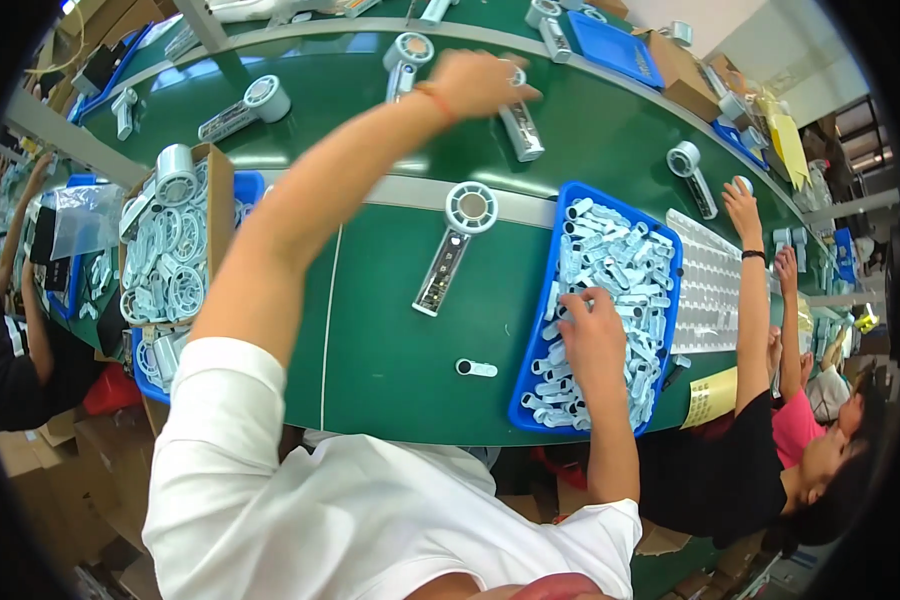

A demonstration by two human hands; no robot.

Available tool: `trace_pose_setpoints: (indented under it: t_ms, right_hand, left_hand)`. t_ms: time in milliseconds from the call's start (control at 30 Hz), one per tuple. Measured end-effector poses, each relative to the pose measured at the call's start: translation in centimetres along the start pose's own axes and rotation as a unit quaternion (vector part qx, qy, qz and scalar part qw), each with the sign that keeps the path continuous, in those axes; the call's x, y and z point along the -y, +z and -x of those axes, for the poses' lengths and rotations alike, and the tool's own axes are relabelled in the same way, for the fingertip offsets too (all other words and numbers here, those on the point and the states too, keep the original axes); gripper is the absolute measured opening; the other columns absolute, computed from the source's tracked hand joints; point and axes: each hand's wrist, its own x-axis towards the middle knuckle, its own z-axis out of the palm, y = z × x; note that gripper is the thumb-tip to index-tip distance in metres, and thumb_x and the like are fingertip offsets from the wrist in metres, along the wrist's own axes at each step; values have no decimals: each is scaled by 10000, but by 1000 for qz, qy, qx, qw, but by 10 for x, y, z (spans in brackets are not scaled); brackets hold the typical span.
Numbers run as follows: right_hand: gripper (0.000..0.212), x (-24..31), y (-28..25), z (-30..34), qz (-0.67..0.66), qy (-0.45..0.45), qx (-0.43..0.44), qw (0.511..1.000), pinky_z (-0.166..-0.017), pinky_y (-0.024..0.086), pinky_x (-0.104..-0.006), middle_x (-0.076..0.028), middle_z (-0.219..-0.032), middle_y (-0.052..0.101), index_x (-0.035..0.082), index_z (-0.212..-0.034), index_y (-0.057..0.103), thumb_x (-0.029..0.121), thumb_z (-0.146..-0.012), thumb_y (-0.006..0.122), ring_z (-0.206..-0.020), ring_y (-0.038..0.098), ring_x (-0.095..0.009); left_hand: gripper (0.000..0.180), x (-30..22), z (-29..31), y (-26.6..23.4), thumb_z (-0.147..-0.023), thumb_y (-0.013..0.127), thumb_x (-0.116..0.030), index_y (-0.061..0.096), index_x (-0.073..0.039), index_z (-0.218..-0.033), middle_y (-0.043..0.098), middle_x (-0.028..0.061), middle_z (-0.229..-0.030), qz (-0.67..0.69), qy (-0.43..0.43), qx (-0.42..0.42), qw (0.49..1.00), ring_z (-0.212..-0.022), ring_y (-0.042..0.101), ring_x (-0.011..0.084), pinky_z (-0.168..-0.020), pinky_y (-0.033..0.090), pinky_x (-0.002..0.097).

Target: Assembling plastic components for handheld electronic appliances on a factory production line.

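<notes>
My left hand (478, 86) is stretched far out over the green conveyor belt, at the head end of a handheld fan (522, 130). It is slightly blurred, and whether it grips the fan cannot be made out. My right hand (594, 338) is over a blue tray (521, 400) heaped with small light-blue plastic pieces (610, 250), its bent fingers apart and touching the heap. Between my arms, another handheld fan (455, 245) lies on the green table, its handle open and the circuit inside showing. One small light-blue piece (476, 368) with a black end lies nearer to me.
More fans lie along the belt, one (248, 108) at left and one (692, 178) at right. A cardboard box (217, 200) of light-blue rings and housings stands left. Right of the tray are a white slotted tray (710, 290) and a co-worker's arm (753, 330).
</notes>
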Motion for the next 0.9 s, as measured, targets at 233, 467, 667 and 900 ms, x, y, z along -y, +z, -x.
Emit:
trace_pose_setpoints:
  t_ms: [233,467,667,900]
  right_hand:
    - [272,-4,-13,7,-85,6,-69,994,-793,438,-368,-130,-967,597,27,-1001,582,12,-731,612,-914,556,-313]
    - [260,33,-12,25,-598,98,-25,795,-665,528,-292,-138,-1118,537,-4,-1122,504,58,-869,514,-854,618,-215]
    - [244,95,11,37,-775,105,93,616,-781,511,-367,-147,-1057,528,24,-1052,489,37,-824,574,-840,622,-274]
    - [270,117,48,77,-672,91,160,718,-698,493,-297,-79,-904,578,22,-1024,532,-71,-772,558,-831,590,-193]
  left_hand:
    - [468,-48,-1,46,-826,466,-469,648,-82,-1017,655,164,-900,13,-97,77,992,-852,640,292,-701,519,397]
    - [338,-10,50,4,-884,509,-156,493,-33,-1199,591,136,-1035,605,-178,40,775,-832,641,259,-673,575,361]
    - [632,-22,219,-111,-845,579,-201,217,-20,-1330,544,105,-967,654,-127,-149,731,-826,572,197,-695,501,312]
    - [462,-33,378,-58,-707,629,-46,472,1,-1139,560,84,-1033,729,-237,-146,626,-856,579,178,-781,479,302]
